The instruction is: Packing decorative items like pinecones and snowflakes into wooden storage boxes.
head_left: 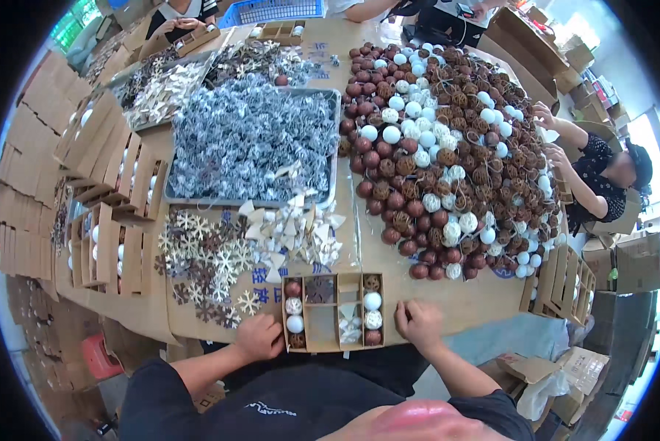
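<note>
A divided cardboard box (332,278) lies on the table right in front of me. Small brown, white and woven balls fill its left and right columns. Dark brown snowflakes (319,289) sit in an upper middle compartment, and white pieces (349,325) in a narrower one beside the right column. Just left of the box, my left hand (259,336) rests with curled fingers close to its side wall. My right hand (420,322) is a loose fist on the table, a little apart from the box's right side. I see nothing held in either hand.
Beyond the box lie wooden snowflakes (212,257), white pieces (304,231) and a tray (338,140) of silvery ornaments. A large heap of balls (447,162) spreads far right. Filled boxes (98,246) stand left, more (561,287) right. Other people work around the table.
</note>
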The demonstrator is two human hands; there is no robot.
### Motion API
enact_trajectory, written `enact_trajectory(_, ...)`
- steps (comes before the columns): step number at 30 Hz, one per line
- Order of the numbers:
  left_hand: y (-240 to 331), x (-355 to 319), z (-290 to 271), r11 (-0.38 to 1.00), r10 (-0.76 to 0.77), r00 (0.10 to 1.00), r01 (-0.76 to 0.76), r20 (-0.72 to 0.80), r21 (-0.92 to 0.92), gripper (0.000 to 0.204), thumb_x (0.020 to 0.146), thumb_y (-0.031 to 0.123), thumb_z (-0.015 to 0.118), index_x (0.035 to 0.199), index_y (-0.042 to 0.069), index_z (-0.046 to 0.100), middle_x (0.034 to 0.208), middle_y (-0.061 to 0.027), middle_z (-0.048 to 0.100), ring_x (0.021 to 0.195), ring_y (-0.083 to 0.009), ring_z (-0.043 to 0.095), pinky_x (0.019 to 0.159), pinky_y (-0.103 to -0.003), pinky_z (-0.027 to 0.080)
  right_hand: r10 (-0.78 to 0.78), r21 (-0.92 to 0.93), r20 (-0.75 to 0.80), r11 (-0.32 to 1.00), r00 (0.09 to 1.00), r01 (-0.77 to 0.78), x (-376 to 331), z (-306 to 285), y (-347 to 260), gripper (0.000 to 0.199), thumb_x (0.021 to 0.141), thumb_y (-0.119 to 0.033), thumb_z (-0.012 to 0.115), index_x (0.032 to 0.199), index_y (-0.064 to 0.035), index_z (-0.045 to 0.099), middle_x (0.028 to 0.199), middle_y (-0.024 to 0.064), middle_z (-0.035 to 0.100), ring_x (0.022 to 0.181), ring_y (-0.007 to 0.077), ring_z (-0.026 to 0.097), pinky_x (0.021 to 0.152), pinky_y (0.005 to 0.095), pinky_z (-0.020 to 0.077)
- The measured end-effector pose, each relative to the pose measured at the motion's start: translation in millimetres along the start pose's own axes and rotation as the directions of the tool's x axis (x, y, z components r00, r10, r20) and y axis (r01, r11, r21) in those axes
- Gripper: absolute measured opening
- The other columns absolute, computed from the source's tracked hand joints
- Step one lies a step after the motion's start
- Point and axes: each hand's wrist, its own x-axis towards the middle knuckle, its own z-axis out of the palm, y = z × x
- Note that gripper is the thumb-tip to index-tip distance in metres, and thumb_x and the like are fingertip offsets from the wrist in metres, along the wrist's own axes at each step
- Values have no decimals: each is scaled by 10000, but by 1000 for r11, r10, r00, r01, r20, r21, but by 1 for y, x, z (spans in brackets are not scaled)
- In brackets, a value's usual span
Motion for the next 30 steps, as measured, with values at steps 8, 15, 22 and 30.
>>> enact_trajectory(8,-7,-1,3,999,16,999,-14,45,-44,190,697,229,734,708,126,575,726,-60,490,646,-246,541,547,-371,445,23,-8,9,1000,1000,-23,6,2,8,257,799,-164,723,629,-111,537,609,78,538,537,286,551,512,407,449)
enact_trajectory(15,-17,-5,7,994,79,996,-75,47,-73,226,693,250,730,703,109,554,747,-79,479,701,-265,553,573,-399,451,-20,-16,-54,1000,998,19,7,3,5,248,808,-171,712,631,-116,547,605,82,540,542,292,561,511,412,452)
enact_trajectory(22,-4,-2,1,997,21,998,-25,-55,-71,202,703,205,714,710,97,542,743,-92,488,685,-283,552,575,-399,451,83,3,-87,997,993,-83,-6,10,4,259,866,-176,693,655,-72,584,588,144,571,520,345,574,497,450,453)
enact_trajectory(30,-1,-9,5,983,-129,987,115,-95,-143,160,803,166,683,733,70,575,742,-132,544,694,-342,574,589,-446,449,104,-46,-63,993,993,-107,-3,12,6,267,859,-168,689,643,-86,554,638,116,592,574,332,594,531,441,467)
